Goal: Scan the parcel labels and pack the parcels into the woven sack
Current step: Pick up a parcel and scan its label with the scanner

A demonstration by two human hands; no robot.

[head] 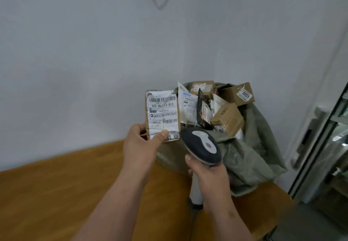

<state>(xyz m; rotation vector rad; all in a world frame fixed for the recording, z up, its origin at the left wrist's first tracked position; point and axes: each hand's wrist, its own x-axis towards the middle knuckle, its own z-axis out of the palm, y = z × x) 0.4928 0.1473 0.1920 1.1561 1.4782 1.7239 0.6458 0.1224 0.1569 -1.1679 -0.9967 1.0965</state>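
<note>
From the head view, the left hand pinches a small brown parcel by its lower edge, thumb pressed on the front near the bottom of the white label, and holds it in the air above the far edge of the wooden table, just left of the woven sack. The right hand is wrapped around the handle of the barcode scanner, whose dark head sits just below and right of the parcel. The parcel stands upright, its long axis vertical, label facing the camera, with the main barcode across the top. To scan well, I would judge the scanner's window should tip toward that upper barcode, with the thumb kept off the lower code and the crumpled label held flat and steady. The sack stands at the table's far right corner, mouth open and heaped with boxes and mailers, so room for this one looks tight.
</note>
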